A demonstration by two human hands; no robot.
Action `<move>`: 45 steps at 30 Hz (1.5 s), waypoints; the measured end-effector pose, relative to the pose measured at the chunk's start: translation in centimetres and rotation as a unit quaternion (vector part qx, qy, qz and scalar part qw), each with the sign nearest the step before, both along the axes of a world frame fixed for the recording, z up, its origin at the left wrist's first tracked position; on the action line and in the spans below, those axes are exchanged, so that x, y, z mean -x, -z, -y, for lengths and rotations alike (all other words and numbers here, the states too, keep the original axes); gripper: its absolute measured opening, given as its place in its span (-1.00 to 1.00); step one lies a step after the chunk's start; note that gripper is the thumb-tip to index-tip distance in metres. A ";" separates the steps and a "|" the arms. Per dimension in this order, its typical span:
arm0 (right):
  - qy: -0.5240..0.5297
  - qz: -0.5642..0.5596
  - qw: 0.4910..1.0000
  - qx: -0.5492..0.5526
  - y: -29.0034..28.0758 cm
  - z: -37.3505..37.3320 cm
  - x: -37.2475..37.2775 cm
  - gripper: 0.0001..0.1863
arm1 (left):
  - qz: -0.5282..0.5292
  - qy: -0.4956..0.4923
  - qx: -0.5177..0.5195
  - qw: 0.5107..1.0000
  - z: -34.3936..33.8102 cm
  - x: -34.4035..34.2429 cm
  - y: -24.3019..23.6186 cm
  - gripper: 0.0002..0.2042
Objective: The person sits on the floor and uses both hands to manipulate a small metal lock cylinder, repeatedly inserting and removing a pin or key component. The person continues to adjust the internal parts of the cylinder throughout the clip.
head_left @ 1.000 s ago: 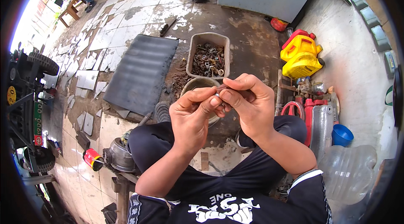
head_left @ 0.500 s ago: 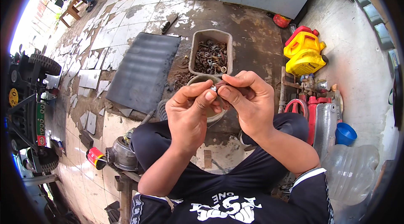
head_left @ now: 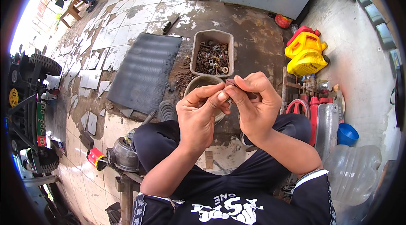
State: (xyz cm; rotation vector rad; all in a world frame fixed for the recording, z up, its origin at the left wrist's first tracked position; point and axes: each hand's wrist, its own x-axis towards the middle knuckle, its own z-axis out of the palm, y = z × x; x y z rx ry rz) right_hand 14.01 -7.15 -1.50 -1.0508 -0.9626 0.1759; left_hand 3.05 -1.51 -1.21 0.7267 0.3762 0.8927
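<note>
Cracked tiles and stained concrete spread around a seated person, with a dark mat (head_left: 144, 70) to the left and yellow cans (head_left: 305, 56) by the right wall. Both hands meet over the lap: the left hand (head_left: 198, 117) and right hand (head_left: 253, 106) pinch a small dark part (head_left: 231, 83) between thumbs and fingertips, mostly hidden. Beyond them sit a round bowl (head_left: 202, 82) and a tub (head_left: 211, 53) of rusty hardware. It looks like fitting or twisting two small pieces together; the next move likely calls for a firm pinch and fine turning.
</note>
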 end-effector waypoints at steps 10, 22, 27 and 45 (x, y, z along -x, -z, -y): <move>-0.059 0.033 0.997 0.048 -0.3 1.0 0.8 -0.87 | 0.035 -0.018 -0.018 0.999 -1.9 0.7 -0.1 -0.83; -0.225 -0.240 0.940 0.093 -2.3 2.6 -0.4 -0.71 | 0.088 0.116 -0.034 0.989 -2.3 2.4 -0.3 -0.80; -0.238 -0.231 0.938 0.101 -2.9 3.0 0.0 -0.67 | 0.104 0.141 -0.010 0.985 -2.2 2.1 -0.2 -0.81; -0.244 -0.106 0.960 0.086 -3.3 3.5 -1.2 -0.72 | 0.056 0.109 -0.058 0.991 -1.1 1.2 -1.1 -0.78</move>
